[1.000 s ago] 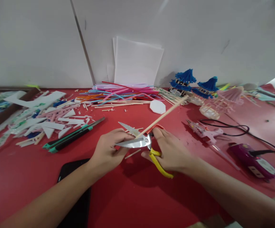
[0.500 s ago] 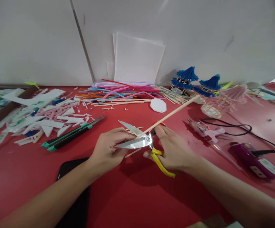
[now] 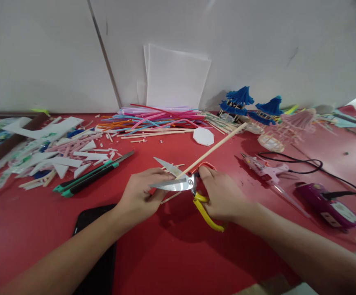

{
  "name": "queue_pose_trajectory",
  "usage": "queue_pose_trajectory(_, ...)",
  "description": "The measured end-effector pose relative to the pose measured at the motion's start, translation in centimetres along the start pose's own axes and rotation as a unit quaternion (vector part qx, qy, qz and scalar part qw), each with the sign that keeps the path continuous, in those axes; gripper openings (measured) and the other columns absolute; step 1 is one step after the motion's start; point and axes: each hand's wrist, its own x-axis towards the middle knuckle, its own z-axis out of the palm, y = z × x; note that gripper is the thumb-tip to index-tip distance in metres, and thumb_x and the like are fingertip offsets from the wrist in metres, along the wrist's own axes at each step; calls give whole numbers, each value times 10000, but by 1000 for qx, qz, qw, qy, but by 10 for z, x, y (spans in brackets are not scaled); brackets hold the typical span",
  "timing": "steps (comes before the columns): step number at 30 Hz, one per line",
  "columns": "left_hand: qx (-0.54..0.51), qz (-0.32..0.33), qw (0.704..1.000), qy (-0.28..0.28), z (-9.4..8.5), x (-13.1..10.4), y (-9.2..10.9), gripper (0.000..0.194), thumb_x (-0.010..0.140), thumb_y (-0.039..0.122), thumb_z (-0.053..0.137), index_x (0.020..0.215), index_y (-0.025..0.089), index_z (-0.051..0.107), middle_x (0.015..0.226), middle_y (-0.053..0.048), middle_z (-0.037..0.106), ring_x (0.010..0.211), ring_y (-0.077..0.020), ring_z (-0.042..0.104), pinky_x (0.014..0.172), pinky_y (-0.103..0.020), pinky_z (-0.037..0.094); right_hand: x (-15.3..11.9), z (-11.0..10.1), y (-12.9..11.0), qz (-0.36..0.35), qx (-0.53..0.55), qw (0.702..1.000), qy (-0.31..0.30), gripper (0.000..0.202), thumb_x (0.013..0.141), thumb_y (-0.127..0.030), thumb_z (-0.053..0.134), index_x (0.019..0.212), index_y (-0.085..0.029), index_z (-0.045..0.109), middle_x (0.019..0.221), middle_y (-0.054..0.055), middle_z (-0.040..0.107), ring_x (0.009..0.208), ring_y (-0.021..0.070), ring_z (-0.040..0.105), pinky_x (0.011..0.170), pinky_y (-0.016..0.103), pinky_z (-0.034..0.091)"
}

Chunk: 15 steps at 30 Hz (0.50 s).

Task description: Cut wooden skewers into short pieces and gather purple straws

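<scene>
My right hand (image 3: 223, 192) grips a pair of scissors (image 3: 173, 185) by its yellow handles. Its metal blades stand apart and point left. A pale wooden stick (image 3: 216, 148) lies between the blades, slanting up to the right. The lower end of that stick is pinched in my left hand (image 3: 143, 190), close to the blades. Part of its end is hidden by the lower blade and my fingers. Short cut sticks (image 3: 171, 198) lie on the red table beneath the blades.
Two green-and-black craft knives (image 3: 93, 174) and a black phone (image 3: 96, 254) lie left. White and pink scraps (image 3: 70, 153) are heaped beyond. Coloured sticks (image 3: 159, 119) and a white octagon (image 3: 203, 136) lie behind. Blue-roofed models (image 3: 237, 102), a glue gun (image 3: 266, 169) and a purple power strip (image 3: 328, 205) stand right.
The far end of the stick has shifted slightly left and shortened in view. The scissor handles have moved a little left; the blades remain apart around the stick. The whole view has shifted slightly.
</scene>
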Motion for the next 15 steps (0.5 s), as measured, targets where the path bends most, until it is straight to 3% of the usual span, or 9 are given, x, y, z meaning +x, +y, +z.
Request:
queue_pose_trajectory(9,-55,-68,996,-18,0,1,2,226,747,65,514,818,170,701,871,-81,726,711,-161,688,634,-245,562,3,1,1,-35,15,997,63,249,720,-381,509,837,-171,443,815,107,573,755,231,548,632,328,401)
queue_pose_trajectory(12,-54,-72,996,-3,0,2,2,211,765,91,517,820,175,702,861,-82,725,688,-157,682,619,-245,557,3,2,0,-35,20,996,74,281,735,-426,512,833,-172,438,812,113,575,753,244,556,627,343,413)
queue_pose_trajectory(15,-57,-70,995,-31,-1,3,3,247,756,58,490,825,179,694,859,-72,723,698,-153,679,621,-238,548,3,2,0,-39,23,996,77,327,724,-454,531,849,-163,448,842,122,577,785,258,555,670,368,430)
